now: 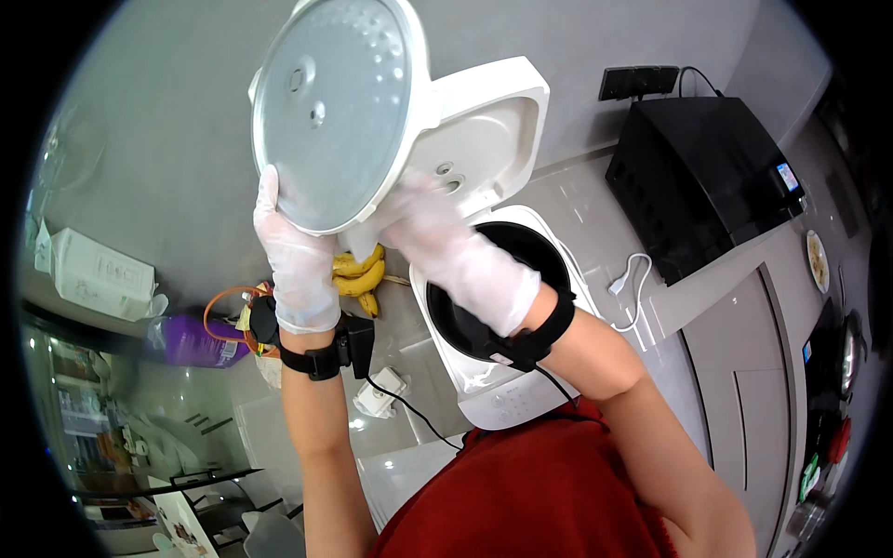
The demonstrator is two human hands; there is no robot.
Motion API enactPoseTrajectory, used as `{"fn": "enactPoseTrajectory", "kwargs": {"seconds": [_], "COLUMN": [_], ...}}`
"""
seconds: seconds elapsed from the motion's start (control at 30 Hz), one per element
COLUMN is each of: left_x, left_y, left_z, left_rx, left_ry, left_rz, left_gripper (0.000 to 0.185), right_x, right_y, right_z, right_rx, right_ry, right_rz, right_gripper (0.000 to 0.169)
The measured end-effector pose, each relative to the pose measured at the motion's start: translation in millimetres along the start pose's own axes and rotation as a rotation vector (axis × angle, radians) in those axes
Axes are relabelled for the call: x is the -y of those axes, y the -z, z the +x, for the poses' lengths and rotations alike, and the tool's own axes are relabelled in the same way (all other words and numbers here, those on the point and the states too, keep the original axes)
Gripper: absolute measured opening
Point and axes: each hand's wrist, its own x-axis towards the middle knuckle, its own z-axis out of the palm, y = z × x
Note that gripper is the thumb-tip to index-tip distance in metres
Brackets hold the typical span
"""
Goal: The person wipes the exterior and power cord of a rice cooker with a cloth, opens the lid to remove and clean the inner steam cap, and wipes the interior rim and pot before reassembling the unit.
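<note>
My left hand (289, 230), in a thin white glove, grips the lower left rim of a round inner lid (335, 104) with a grey face and white rim. The lid is held up and tilted, its dimpled face towards me. At its lower right edge is my right hand (432, 223), also gloved and blurred by motion. A white wipe (360, 242) hangs from that hand, below the lid's rim; the fingers are partly hidden. Behind stands a white rice cooker (502, 404), its outer lid (488, 132) raised and the black inner pot (453, 321) in place.
Bananas (359, 279) lie left of the cooker, beyond a small white packet (381, 392). A purple bottle (199, 342) and a white carton (104, 275) stand further left. At right are a black microwave (704, 174) and a white plug with cord (617, 286).
</note>
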Motion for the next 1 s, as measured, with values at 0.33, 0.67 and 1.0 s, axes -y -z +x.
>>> {"fn": "enactPoseTrajectory", "kwargs": {"seconds": [0.33,0.67,1.0], "left_x": [-19,22,45], "left_y": [-12,-2,-20], "left_z": [-69,-118,-139], "left_rx": [-0.075,0.028,0.075], "left_ry": [-0.124,-0.093,-0.028], "left_rz": [-0.01,-0.046,0.057], "left_gripper": [0.052,0.038,0.038], "right_x": [122,173,191], "right_y": [79,85,41], "right_z": [-84,-134,-130], "right_rx": [0.074,-0.371,-0.203], "right_ry": [-0.012,0.081,-0.202], "right_rz": [0.204,-0.766,-1.117], "right_gripper": [0.055,0.003,0.02]}}
